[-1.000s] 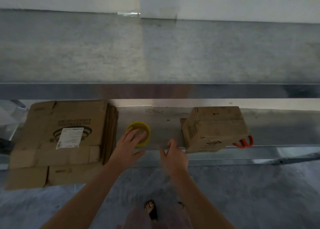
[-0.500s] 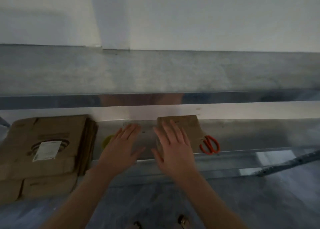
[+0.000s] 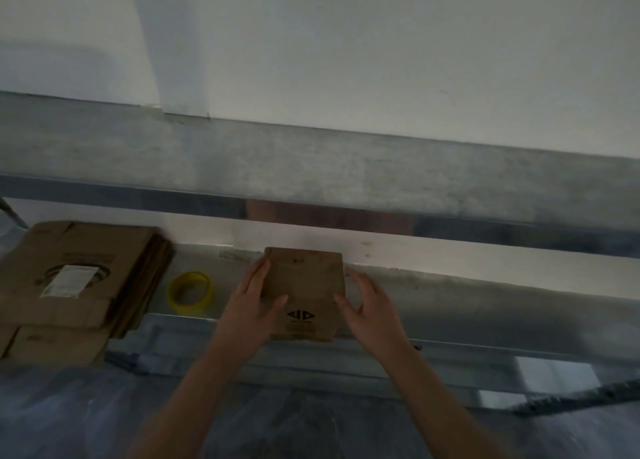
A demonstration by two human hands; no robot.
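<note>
Closed in from hovering to bracket cardboard box (image 3: 304, 285) on lower shelf (image 3: 450, 306), right of yellow tape roll (image 3: 188, 306), with left hand (image 3: 251, 306) and right hand (image 3: 372, 311) pressing flat-fingered on opposite sides, thumbs on top, probably for a level lift.

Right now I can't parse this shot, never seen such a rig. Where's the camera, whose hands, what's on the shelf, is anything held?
There is no machine here. A person works bare-handed, and the single picture comes from a wide-angle camera on their head, looking forward and down. The left hand and right hand flank a small cardboard box on a metal shelf. The left fingers lie straight against its left side, and the right thumb meets its right edge. I cannot tell whether it is lifted. Left of it lie a yellow tape roll and a stack of flattened cardboard.
</note>
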